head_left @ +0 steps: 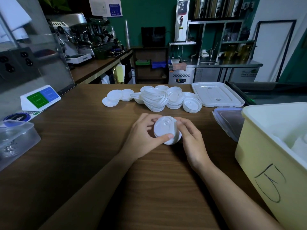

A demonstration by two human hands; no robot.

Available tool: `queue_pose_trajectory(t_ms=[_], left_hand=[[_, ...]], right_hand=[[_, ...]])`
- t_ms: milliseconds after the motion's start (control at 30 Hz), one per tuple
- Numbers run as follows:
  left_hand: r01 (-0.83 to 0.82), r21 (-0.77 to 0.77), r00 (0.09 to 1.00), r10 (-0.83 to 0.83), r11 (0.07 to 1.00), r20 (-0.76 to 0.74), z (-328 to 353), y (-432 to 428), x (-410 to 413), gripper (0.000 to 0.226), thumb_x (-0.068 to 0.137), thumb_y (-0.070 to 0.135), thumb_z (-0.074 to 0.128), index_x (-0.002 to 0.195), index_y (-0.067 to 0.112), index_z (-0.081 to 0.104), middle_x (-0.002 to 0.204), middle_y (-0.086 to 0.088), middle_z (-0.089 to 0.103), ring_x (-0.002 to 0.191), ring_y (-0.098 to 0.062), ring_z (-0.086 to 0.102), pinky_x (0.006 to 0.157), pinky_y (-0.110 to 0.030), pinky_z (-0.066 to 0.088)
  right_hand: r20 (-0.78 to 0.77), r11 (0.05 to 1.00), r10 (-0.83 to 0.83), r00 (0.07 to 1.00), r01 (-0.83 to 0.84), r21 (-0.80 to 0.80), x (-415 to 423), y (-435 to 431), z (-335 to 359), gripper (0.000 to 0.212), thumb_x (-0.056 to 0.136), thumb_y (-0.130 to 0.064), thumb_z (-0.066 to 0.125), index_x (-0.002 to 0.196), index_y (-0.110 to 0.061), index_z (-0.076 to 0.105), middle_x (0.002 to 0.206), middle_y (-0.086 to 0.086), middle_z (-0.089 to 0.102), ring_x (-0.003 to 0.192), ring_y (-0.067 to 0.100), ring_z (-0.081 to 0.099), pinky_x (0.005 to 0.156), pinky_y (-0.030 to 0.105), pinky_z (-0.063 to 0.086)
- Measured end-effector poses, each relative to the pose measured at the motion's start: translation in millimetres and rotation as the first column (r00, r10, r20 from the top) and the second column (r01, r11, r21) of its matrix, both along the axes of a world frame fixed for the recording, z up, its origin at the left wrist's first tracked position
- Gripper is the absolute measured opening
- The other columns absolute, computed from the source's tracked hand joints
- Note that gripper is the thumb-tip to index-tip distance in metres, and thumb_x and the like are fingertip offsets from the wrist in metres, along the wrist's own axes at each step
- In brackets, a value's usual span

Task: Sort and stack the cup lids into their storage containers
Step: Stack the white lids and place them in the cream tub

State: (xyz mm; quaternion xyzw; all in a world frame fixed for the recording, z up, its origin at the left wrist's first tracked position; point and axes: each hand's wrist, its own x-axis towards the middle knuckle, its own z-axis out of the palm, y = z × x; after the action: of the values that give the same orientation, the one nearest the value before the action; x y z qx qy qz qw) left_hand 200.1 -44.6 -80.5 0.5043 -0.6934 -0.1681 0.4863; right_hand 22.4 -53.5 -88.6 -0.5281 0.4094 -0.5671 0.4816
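Between both hands (pixel 142 135): stacked lids (pixel 166 130).

lid pile (pixel 154 98) behind hands, bin (pixel 259 146) right

Lighting is dim. The rear wall (pixel 149 14) is painted dark green, with 1 paper notice (pixel 104 5) posted on it. A wood-grain bench (pixel 83 146) fills the foreground. The side counter (pixel 93 67) at left carries an espresso machine (pixel 78 32). A stainless refrigerated unit (pixel 207 75) stands against the rear wall, with metal shelving (pixel 214 22) above. A dark-framed white panel (pixel 272 50) stands at right.
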Motion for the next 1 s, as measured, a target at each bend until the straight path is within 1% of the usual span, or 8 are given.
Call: queue_pose_trajectory(t_ms=[200,300,367,567,667,767,867,1000], left_hand=[[0.009,0.026,1.0,-0.01,1.0,0.025,-1,0,-2,0.059,0.067,0.045,0.093,0.119,0.036,0.066,0.118,0.016,0.06,0.112,-0.009,0.064,0.092,-0.029,0.057],[0.088,0.155,0.99,-0.069,0.984,-0.123,2,-1,-4,0.037,0.084,0.039,0.084,0.116,0.034,0.066,0.12,0.012,0.066,0.111,-0.007,0.067,0.089,-0.021,0.053],[0.149,0.191,0.962,-0.097,0.97,-0.257,3,-5,0,0.022,0.096,0.025,0.074,0.117,0.023,0.066,0.116,0.005,0.072,0.109,-0.014,0.07,0.09,-0.024,0.055],[0.234,0.255,0.928,-0.137,0.938,-0.348,4,-7,7,0.03,0.096,0.013,0.073,0.125,0.014,0.067,0.108,-0.008,0.077,0.1,-0.017,0.075,0.088,-0.024,0.057],[0.16,0.293,0.961,-0.081,0.943,-0.263,5,-10,16,0.029,0.098,0.027,0.071,0.126,0.022,0.067,0.107,-0.001,0.077,0.103,-0.01,0.073,0.094,-0.024,0.055],[-0.161,0.218,0.987,0.163,0.963,0.011,0,-18,39,0.025,0.101,0.04,0.062,0.121,0.027,0.07,0.11,0.011,0.074,0.105,-0.001,0.068,0.1,-0.026,0.053],[-0.326,0.111,0.938,0.307,0.939,0.162,-9,-22,58,0.026,0.1,0.031,0.064,0.124,0.022,0.067,0.121,0.004,0.068,0.114,-0.012,0.063,0.104,-0.039,0.052],[-0.4,0.104,0.88,0.35,0.911,0.321,-12,-25,71,0.036,0.098,0.026,0.066,0.133,0.021,0.061,0.134,0.002,0.059,0.127,-0.019,0.054,0.105,-0.036,0.045]], right_hand=[[-0.03,0.999,0.026,0.999,-0.027,-0.023,-2,4,2,0.024,0.097,-0.023,0.072,0.121,-0.023,0.069,0.113,-0.006,0.075,0.104,0.004,0.069,0.084,0.018,0.054],[-0.063,0.998,0.044,0.997,-0.047,-0.035,-4,3,2,0.032,0.099,-0.02,0.069,0.13,-0.025,0.064,0.122,-0.008,0.071,0.113,0.003,0.066,0.093,0.019,0.053],[-0.068,0.997,0.064,0.996,-0.067,-0.045,-4,3,2,0.032,0.1,-0.016,0.068,0.131,-0.023,0.064,0.125,-0.006,0.07,0.116,0.004,0.065,0.093,0.017,0.052],[-0.118,0.989,0.105,0.987,-0.116,-0.089,-2,0,-1,0.03,0.101,-0.01,0.065,0.129,-0.022,0.065,0.123,-0.001,0.072,0.115,0.009,0.065,0.091,0.019,0.052],[-0.13,0.986,0.108,0.986,-0.123,-0.109,-2,-1,-2,0.026,0.102,-0.012,0.065,0.126,-0.023,0.068,0.121,-0.005,0.073,0.113,0.007,0.066,0.092,0.02,0.051],[-0.135,0.989,0.085,0.987,-0.1,-0.106,-1,-1,-3,0.023,0.102,-0.019,0.067,0.123,-0.029,0.069,0.121,-0.01,0.074,0.112,0.006,0.067,0.095,0.022,0.051],[-0.192,0.989,0.069,0.979,-0.093,-0.117,7,-3,-1,0.022,0.102,-0.024,0.066,0.123,-0.032,0.069,0.118,-0.014,0.074,0.111,0.005,0.067,0.098,0.027,0.053],[-0.279,0.985,0.085,0.957,-0.122,-0.118,30,-13,3,0.02,0.103,-0.027,0.064,0.122,-0.031,0.069,0.116,-0.018,0.073,0.109,0.004,0.066,0.1,0.03,0.052]])
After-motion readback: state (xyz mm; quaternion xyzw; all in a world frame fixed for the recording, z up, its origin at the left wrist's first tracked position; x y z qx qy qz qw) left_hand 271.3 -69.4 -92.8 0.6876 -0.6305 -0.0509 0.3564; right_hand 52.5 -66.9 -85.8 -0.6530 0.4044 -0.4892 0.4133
